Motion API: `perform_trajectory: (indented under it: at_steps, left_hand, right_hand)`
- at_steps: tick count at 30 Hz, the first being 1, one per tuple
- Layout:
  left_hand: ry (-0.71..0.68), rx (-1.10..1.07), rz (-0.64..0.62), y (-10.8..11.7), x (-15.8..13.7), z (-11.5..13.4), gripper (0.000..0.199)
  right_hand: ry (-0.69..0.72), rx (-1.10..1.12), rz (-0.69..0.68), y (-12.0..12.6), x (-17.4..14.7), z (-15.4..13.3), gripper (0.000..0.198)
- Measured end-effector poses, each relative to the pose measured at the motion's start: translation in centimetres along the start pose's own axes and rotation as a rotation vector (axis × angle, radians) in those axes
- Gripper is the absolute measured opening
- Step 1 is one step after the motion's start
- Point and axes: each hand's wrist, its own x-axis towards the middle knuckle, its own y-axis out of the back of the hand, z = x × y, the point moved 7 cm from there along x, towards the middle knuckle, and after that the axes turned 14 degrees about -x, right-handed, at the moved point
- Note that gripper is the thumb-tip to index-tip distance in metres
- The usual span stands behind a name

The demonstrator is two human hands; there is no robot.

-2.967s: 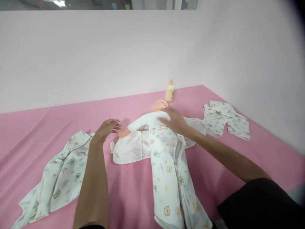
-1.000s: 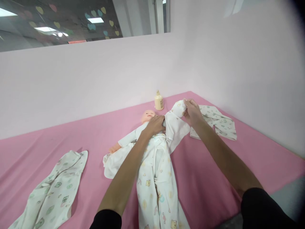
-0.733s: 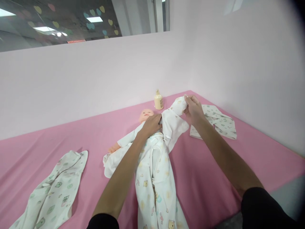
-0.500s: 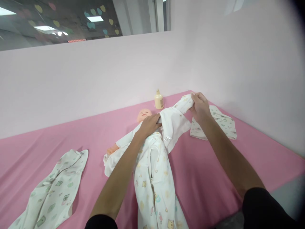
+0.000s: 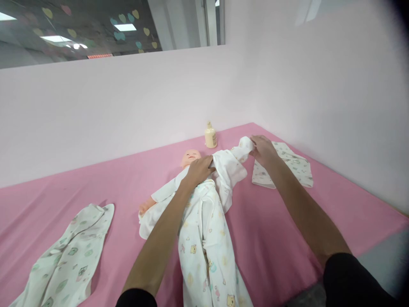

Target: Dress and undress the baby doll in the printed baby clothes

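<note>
A baby doll [image 5: 191,157] lies on its back, wearing a white long-sleeved top and white trousers [image 5: 217,251] printed with small bears. My left hand [image 5: 200,169] is closed over the doll's chest near the shoulder, its fingertips partly hidden against the cloth. Out to the right, my right hand [image 5: 262,149] pinches the end of a sleeve of the white top [image 5: 230,165]. That sleeve is bunched and held away from the body. The doll's arm on that side cannot be seen. Its other forearm [image 5: 147,205] lies bare beyond the cuff.
A cream pump bottle [image 5: 211,137] stands behind the doll by the wall. Beyond my right hand lies a folded printed cloth [image 5: 295,165]. A leaf-printed garment [image 5: 72,251] is spread at the left. Pink sheeting [image 5: 128,179] covers the surface, with walls behind and right.
My right hand has come slightly lower and left, and the sleeve it holds has gone from stretched to slack and bunched. My left hand stays on the doll's chest.
</note>
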Motion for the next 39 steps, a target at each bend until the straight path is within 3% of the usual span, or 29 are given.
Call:
perform_trajectory:
  at_steps: [3, 6, 10, 13, 25, 29, 33, 36, 39]
  left_hand:
    - [0.014, 0.004, 0.008, -0.2, 0.1, -0.2, 0.016]
    - [0.007, 0.008, 0.008, -0.2, 0.1, -0.2, 0.018]
    - [-0.037, 0.020, -0.010, -0.5, 0.2, 0.1, 0.015]
    - [-0.071, 0.036, -0.042, -0.9, 0.4, 0.3, 0.015]
    - [-0.085, -0.188, -0.028, -1.2, 1.3, 1.3, 0.021]
    - [-0.036, -0.183, -0.040, -0.9, 1.1, 1.1, 0.015]
    - [-0.061, -0.265, -0.006, -0.3, 0.6, 0.9, 0.029]
    - [-0.075, -0.288, 0.017, 0.1, 0.2, 0.6, 0.032]
    - [-0.057, -0.301, 0.019, 0.0, 0.1, 0.3, 0.026]
  right_hand:
    - [-0.073, -0.121, -0.235, -1.8, -1.5, 0.3, 0.037]
    - [0.006, -0.416, -0.375, -3.0, -3.0, -0.1, 0.041]
    - [0.273, -0.726, -0.311, -4.1, -3.9, -1.6, 0.040]
    - [0.338, -0.824, -0.223, -4.6, -4.3, -2.3, 0.042]
    - [0.461, -0.833, -0.137, -5.1, -4.7, -3.3, 0.042]
    - [0.454, -0.816, -0.015, -3.2, -3.9, -4.1, 0.042]
    - [0.467, -0.774, 0.072, -1.1, -3.0, -4.8, 0.044]
    - [0.452, -0.696, 0.089, 0.0, -2.5, -4.7, 0.046]
    - [0.350, -0.570, 0.065, 0.4, -2.0, -3.7, 0.046]
